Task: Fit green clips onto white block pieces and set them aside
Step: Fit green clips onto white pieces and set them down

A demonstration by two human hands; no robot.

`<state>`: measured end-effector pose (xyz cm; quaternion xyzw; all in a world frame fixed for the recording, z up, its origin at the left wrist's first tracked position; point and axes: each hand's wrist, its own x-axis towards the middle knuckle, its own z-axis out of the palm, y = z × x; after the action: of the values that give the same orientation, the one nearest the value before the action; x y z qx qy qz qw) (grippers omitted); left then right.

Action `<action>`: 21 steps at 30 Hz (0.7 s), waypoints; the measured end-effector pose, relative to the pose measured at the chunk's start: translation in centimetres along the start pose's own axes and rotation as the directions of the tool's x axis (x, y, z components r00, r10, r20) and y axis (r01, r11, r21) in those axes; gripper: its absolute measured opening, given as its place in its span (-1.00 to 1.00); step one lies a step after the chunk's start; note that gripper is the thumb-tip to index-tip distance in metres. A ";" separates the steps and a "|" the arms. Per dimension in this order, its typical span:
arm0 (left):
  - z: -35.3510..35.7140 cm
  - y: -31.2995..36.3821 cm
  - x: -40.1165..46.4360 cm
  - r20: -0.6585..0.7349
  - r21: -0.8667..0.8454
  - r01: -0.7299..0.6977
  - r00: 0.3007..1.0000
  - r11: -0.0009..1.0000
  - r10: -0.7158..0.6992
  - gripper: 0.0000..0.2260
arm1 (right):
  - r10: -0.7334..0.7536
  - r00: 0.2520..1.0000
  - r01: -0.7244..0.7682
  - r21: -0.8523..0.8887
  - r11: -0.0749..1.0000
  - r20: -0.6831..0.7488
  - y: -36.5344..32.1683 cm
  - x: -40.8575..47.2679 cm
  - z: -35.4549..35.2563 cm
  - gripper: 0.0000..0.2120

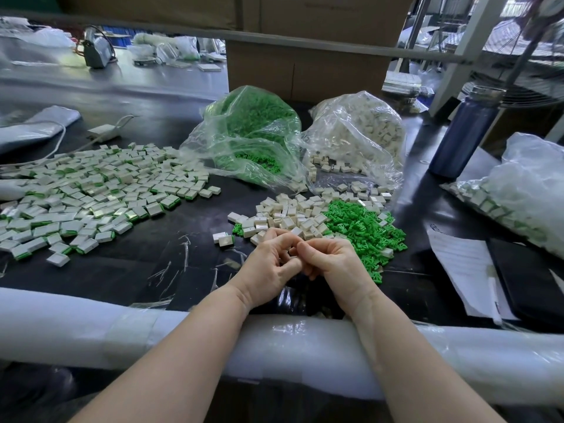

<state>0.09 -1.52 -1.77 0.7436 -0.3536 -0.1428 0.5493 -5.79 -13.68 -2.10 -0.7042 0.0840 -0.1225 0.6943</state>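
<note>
Head view: left hand and right hand, fingers curled together around a barely visible piece. Left of fingers, large finished pile; beyond fingers, loose white blocks, green clips remaining.

Even, moderately bright overhead light. Glare on the plastic bags at centre. Upper edges bowed, background soft; foreground sharp.
</note>
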 end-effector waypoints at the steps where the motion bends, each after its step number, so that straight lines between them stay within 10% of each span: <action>1: 0.0 0.0 0.0 -0.002 0.005 -0.003 1.000 1.000 0.003 -0.82 | 0.002 1.000 -0.002 0.000 1.000 -0.006 0.0 0.0 0.0 -0.84; 21: -0.1 -0.1 0.1 0.021 0.027 -0.005 1.000 1.000 0.005 -0.83 | 0.024 0.999 -0.024 0.018 1.000 -0.023 0.2 0.1 -0.1 -0.83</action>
<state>0.20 -1.51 -1.81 0.7485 -0.3632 -0.1446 0.5357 -5.69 -13.76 -2.33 -0.6954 0.0993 -0.1231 0.7010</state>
